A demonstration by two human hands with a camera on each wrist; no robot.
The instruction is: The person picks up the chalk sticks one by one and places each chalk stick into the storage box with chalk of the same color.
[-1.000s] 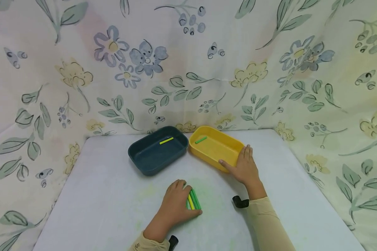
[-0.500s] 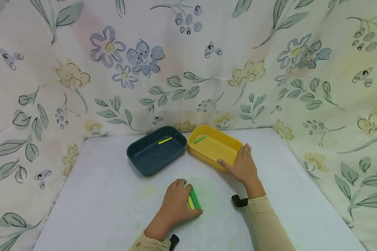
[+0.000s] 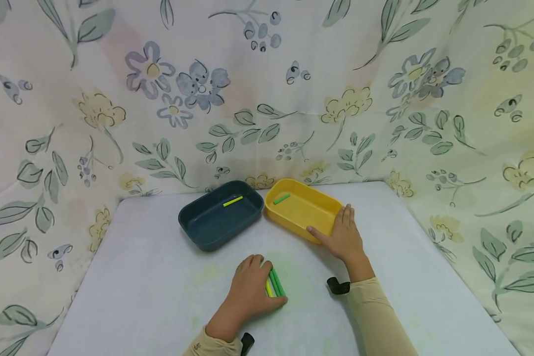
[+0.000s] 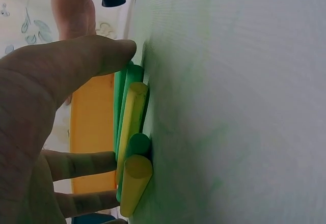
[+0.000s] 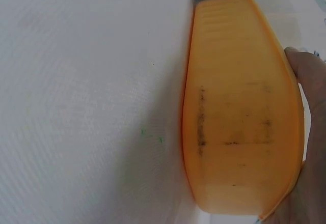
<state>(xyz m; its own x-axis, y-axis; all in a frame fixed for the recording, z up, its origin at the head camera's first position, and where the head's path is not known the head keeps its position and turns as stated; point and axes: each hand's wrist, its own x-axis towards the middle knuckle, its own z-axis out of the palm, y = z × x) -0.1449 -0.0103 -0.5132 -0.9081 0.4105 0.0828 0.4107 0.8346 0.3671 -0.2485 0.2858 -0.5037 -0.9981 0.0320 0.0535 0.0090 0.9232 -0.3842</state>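
My left hand (image 3: 246, 287) arches over a row of green and yellow chalk sticks (image 3: 277, 283) lying side by side on the table. In the left wrist view, fairly straight fingertips touch the far ends of the chalk sticks (image 4: 133, 117), and the thumb stretches along the near side. The palm hides part of the row from the head view. My right hand (image 3: 343, 237) rests on the right end of a yellow tray (image 3: 289, 225), thumb along its front rim and fingers extended at its end. One green chalk (image 3: 282, 199) lies inside that tray.
A dark teal tray (image 3: 220, 242) holding one yellow chalk (image 3: 233, 201) stands left of the yellow tray, close beside it. Both trays sit toward the back of the white-covered table (image 3: 142, 277). A floral cloth (image 3: 258, 99) hangs behind and along the sides.
The head view has shifted slightly. Fewer chalk sticks show beside my left hand than a second ago, as its fingers cover more of the row. My right hand stays on the yellow tray.
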